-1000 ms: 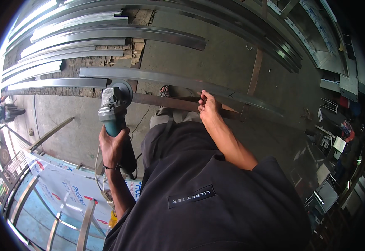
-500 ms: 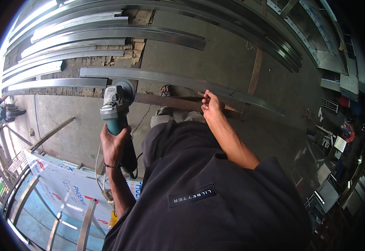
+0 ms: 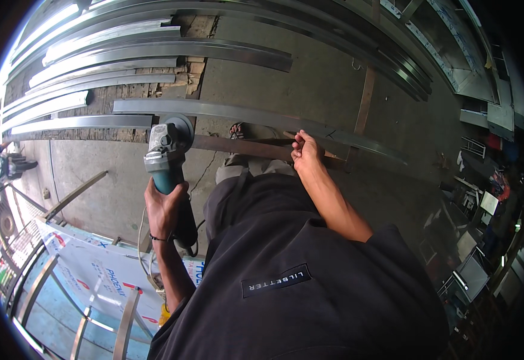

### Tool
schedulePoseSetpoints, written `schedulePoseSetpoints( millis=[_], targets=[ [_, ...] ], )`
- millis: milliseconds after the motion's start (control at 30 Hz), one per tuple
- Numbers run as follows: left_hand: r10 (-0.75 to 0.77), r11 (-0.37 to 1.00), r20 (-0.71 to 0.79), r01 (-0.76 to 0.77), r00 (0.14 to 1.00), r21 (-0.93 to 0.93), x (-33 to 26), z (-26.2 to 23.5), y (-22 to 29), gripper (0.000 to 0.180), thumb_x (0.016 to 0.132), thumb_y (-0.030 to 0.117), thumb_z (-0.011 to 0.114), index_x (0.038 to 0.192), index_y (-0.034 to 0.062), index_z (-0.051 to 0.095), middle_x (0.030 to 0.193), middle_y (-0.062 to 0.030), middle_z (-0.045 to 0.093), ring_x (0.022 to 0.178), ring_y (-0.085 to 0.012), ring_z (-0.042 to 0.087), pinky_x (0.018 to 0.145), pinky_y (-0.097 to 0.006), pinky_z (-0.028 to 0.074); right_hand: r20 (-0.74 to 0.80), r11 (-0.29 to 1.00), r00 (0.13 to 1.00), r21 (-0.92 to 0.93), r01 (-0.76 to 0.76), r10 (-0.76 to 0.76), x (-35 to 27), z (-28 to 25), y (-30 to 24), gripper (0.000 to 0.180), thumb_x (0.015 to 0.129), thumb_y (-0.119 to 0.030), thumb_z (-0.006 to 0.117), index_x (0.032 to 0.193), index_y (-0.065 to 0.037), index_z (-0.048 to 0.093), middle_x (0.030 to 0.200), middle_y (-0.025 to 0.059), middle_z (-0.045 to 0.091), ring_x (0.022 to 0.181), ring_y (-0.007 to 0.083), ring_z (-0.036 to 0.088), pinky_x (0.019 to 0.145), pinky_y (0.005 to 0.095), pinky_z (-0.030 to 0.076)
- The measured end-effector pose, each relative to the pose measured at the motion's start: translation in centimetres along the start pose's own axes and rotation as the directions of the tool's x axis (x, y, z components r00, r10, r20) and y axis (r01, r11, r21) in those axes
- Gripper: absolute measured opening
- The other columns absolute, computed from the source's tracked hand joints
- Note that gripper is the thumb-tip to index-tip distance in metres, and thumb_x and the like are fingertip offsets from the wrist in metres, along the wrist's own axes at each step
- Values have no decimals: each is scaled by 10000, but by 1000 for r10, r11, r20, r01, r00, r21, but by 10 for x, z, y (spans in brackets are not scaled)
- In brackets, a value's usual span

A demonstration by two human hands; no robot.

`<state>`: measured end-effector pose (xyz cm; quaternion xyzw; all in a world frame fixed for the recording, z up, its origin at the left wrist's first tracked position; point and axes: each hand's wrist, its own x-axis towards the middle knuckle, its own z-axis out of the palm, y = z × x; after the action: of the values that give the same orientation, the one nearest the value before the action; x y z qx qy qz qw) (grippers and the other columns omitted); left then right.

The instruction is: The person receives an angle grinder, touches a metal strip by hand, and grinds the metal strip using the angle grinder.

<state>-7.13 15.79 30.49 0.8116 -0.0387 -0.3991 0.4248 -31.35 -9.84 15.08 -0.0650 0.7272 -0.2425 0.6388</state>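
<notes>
My left hand [image 3: 164, 207] grips the teal body of an angle grinder [image 3: 166, 157], whose round guard and disc sit at the left end of a rusty brown steel strip [image 3: 241, 147]. My right hand [image 3: 305, 153] pinches that strip further along to the right, fingers closed on its edge. The strip lies across a long shiny metal channel [image 3: 226, 113] on the concrete floor. A sandalled foot [image 3: 238, 129] shows just behind the strip.
Several long shiny metal channels [image 3: 118, 60] lie in rows on the floor beyond. More lengths [image 3: 358, 42] curve along the upper right. A rusty bar [image 3: 365, 102] stands nearby. A metal frame over a printed sheet [image 3: 88, 282] is at lower left. Cluttered shelving [image 3: 484, 198] fills the right.
The grinder and my left hand have barely shifted. My right hand has slid slightly along the rusty strip and settled its pinch.
</notes>
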Motion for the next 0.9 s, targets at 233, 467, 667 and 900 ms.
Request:
schedulePoseSetpoints(
  millis=[233, 467, 667, 900],
  targets=[
    [1, 1000, -6, -1, 1000, 10, 1, 2, -2, 452, 794, 221, 787, 1088, -67, 601, 826, -99, 673, 698, -167, 648, 667, -318, 539, -15, 1000, 1000, 10, 2, -1, -2, 0, -2, 107, 941, -163, 738, 891, -125, 651, 750, -31, 635, 557, 99, 544, 414, 228, 290],
    [8, 999, -12, -7, 1000, 31, 1, 3, -3, 443, 795, 213, 778, 1087, -71, 604, 826, -105, 678, 702, -169, 654, 670, -321, 540, 7, 999, 1000, 45, -18, 18, -5, -8, -5, 136, 946, -195, 744, 882, -134, 641, 742, -28, 635, 546, 99, 543, 410, 233, 287],
    [-12, 1000, -1, 12, 1000, 19, 0, 5, 2, 444, 794, 207, 778, 1088, -76, 603, 827, -108, 678, 692, -169, 656, 662, -315, 541, 11, 998, 999, 50, -33, 32, 13, -17, -7, 178, 959, -240, 752, 878, -138, 630, 753, -28, 648, 545, 104, 555, 410, 226, 274],
    [-7, 999, -16, 7, 1000, 37, 0, 7, 7, 430, 798, 197, 776, 1082, -74, 601, 824, -104, 677, 690, -166, 658, 661, -312, 544, 36, 930, 968, -270, 250, -250, -27, -16, -19, 125, 948, -209, 761, 878, -132, 693, 749, -19, 652, 606, 105, 572, 465, 265, 372]
  ],
)
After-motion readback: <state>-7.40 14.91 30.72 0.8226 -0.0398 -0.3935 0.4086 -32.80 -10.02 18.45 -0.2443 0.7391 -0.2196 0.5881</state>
